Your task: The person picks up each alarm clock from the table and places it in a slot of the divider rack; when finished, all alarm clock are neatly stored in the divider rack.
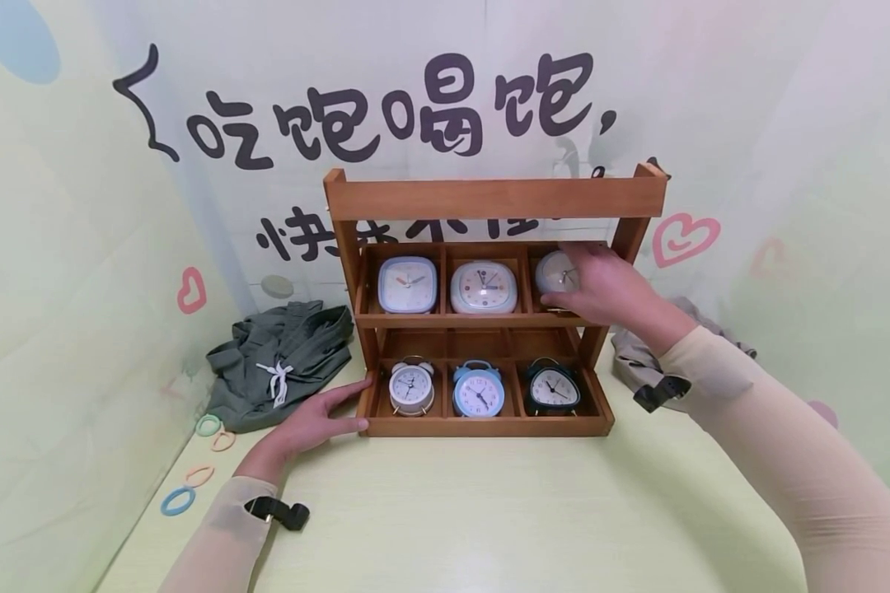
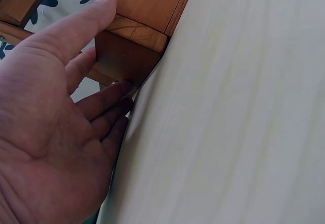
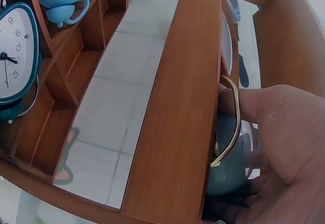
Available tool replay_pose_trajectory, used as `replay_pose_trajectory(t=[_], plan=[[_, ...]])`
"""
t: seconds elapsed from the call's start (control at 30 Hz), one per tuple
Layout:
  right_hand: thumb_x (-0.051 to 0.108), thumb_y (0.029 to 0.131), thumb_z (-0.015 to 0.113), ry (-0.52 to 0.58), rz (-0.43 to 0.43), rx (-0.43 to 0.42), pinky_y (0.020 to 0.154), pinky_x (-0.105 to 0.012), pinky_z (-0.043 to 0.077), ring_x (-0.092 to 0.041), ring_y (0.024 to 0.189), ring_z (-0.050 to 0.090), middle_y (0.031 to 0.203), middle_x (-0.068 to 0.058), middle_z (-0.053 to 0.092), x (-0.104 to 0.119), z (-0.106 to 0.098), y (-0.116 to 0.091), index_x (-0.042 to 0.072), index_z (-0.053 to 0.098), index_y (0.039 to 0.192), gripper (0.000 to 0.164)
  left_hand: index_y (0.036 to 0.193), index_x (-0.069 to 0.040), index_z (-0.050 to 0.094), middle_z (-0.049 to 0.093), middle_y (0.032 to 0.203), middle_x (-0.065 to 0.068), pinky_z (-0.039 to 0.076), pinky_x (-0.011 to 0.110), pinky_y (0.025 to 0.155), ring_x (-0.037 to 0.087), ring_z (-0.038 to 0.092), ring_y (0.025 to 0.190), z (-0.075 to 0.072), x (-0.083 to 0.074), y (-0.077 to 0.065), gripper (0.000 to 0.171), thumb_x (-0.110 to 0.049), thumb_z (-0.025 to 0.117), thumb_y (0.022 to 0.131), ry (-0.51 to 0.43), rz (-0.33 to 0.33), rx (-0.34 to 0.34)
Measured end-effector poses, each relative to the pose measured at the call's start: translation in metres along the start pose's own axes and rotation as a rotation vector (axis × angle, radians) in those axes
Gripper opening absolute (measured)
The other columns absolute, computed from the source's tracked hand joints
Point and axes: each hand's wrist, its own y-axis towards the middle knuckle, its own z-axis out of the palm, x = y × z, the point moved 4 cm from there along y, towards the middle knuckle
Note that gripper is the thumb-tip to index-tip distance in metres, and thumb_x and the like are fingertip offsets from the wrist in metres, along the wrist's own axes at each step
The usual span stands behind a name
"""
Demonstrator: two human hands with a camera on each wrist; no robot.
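Observation:
A two-tier wooden shelf (image 1: 489, 427) stands against the back wall with alarm clocks in its compartments. My right hand (image 1: 604, 284) grips a round alarm clock (image 1: 554, 270) in the upper right compartment, partly covering its face. The right wrist view shows that clock's grey-green body (image 3: 226, 176) and a gold metal loop on it. My left hand (image 1: 313, 424) rests against the shelf's lower left corner, thumb at the front and fingers along the side. Beside the gripped clock sits a white oval clock (image 1: 484, 287), then a lavender square clock (image 1: 408, 285).
The lower tier holds a white clock (image 1: 411, 388), a blue clock (image 1: 479, 391) and a dark green clock (image 1: 554, 389). Dark grey folded clothing (image 1: 289, 354) lies left of the shelf, and beige cloth (image 1: 630, 362) right of it. Several coloured rings (image 1: 178, 500) lie at the table's left edge.

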Motion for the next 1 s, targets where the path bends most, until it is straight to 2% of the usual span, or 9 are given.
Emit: replay_pose_trajectory(t=[0.2,0.4,0.6,0.8,1.0], plan=[[0.042,0.096,0.087,0.023,0.034,0.042,0.121,-0.067,0.044,-0.053,0.145,0.052,0.170,-0.030,0.041,-0.0011,0.0019,0.0010,0.002,0.035,0.171,0.100,0.171,-0.030,0.049,0.039,0.178,0.009,0.022,0.067,0.133,0.042,0.027,0.167,0.0009,-0.0001,0.0014,0.085,-0.051,0.086,0.097,0.009,0.008,0.007],[0.045,0.098,0.085,0.044,0.052,0.074,0.123,-0.069,0.041,-0.055,0.147,0.048,0.169,-0.033,0.040,-0.0016,0.0010,0.0010,0.000,0.032,0.171,0.101,0.169,-0.033,0.051,0.041,0.177,0.005,0.022,0.064,0.134,0.038,0.028,0.167,0.0007,0.0002,0.0017,0.084,-0.050,0.088,0.095,-0.003,-0.006,0.001],[0.046,0.098,0.085,0.062,0.060,0.093,0.125,-0.068,0.038,-0.055,0.151,0.044,0.170,-0.034,0.038,-0.0026,0.0015,0.0002,-0.002,0.031,0.171,0.103,0.170,-0.031,0.049,0.039,0.178,0.009,0.021,0.067,0.133,0.042,0.027,0.167,0.0008,-0.0002,0.0012,0.084,-0.050,0.087,0.097,0.004,0.003,0.002],[0.047,0.098,0.085,0.080,0.089,0.071,0.122,-0.067,0.042,-0.051,0.145,0.050,0.165,-0.033,0.045,-0.0028,0.0039,-0.0030,-0.004,0.040,0.166,0.097,0.170,-0.032,0.050,0.040,0.178,0.008,0.022,0.066,0.133,0.041,0.027,0.167,0.0005,0.0001,0.0000,0.084,-0.049,0.087,0.097,0.013,-0.001,-0.001],[0.047,0.097,0.085,0.109,0.127,0.032,0.121,-0.068,0.043,-0.050,0.142,0.052,0.164,-0.032,0.047,-0.0012,0.0054,-0.0069,-0.003,0.043,0.165,0.095,0.169,-0.033,0.051,0.042,0.177,0.007,0.023,0.064,0.133,0.038,0.030,0.166,0.0001,-0.0002,0.0000,0.083,-0.049,0.087,0.097,0.010,0.012,-0.006]])
